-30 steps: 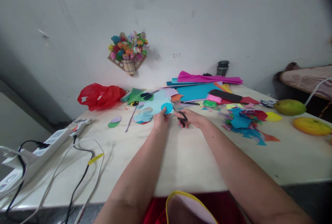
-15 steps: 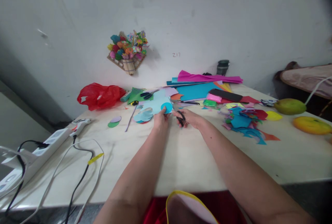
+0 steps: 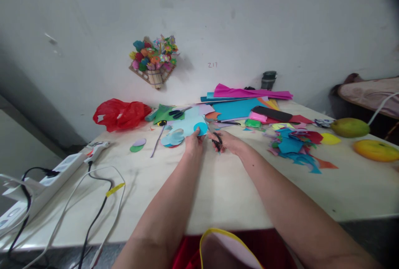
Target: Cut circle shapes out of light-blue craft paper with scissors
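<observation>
My left hand (image 3: 194,142) pinches a blue paper circle (image 3: 201,128) together with a pale blue paper sheet (image 3: 187,125), thumb on top. In my right hand (image 3: 227,141) are black-handled scissors (image 3: 217,140), fingers through the loops. Their blades reach the right edge of the held paper; how far apart they are is too small to tell. Left of my left hand lie several overlapping pale blue paper pieces (image 3: 173,138). A lilac and a green paper circle (image 3: 137,148) overlap farther left.
Paper scraps (image 3: 291,144) are heaped at right, near two mangoes (image 3: 350,128). Behind my hands lie coloured sheets (image 3: 240,109), a dark phone (image 3: 272,113) and a second pair of scissors (image 3: 177,113). A red plastic bag (image 3: 120,113) and a power strip (image 3: 59,173) with cables are at left.
Both hands stay almost in place, still holding the paper and the scissors. The view has shifted very slightly; no object has clearly moved.
</observation>
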A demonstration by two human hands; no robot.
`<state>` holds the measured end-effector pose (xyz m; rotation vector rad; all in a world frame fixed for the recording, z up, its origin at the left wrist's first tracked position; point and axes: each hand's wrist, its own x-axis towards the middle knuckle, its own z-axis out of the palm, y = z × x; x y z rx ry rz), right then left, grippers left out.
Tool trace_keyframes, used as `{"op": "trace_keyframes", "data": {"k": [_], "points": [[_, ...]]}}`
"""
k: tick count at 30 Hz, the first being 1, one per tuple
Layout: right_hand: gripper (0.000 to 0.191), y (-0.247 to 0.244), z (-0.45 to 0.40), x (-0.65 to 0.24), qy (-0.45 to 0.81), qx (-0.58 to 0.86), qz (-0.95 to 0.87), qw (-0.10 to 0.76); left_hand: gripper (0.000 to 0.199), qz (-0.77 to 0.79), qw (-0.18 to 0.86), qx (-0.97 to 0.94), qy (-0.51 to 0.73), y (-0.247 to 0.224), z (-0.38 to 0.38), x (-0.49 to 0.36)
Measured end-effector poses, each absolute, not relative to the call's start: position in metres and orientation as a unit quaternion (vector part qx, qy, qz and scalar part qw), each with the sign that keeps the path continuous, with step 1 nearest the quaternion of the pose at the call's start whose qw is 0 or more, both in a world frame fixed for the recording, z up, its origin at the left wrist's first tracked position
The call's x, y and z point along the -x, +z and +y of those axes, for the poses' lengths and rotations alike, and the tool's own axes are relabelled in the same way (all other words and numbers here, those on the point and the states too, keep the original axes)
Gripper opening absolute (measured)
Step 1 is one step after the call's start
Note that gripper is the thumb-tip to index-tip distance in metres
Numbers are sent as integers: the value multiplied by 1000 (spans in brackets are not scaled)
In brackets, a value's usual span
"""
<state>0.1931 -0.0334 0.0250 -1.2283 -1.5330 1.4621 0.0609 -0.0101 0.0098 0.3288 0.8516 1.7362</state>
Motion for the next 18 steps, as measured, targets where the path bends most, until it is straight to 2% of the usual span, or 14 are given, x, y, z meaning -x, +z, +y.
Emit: {"op": "trace_keyframes", "data": {"k": [18], "points": [[35,28,-37,-189,559,472,-582,356,23,327,557,-117,754,10,-11,-61]]}}
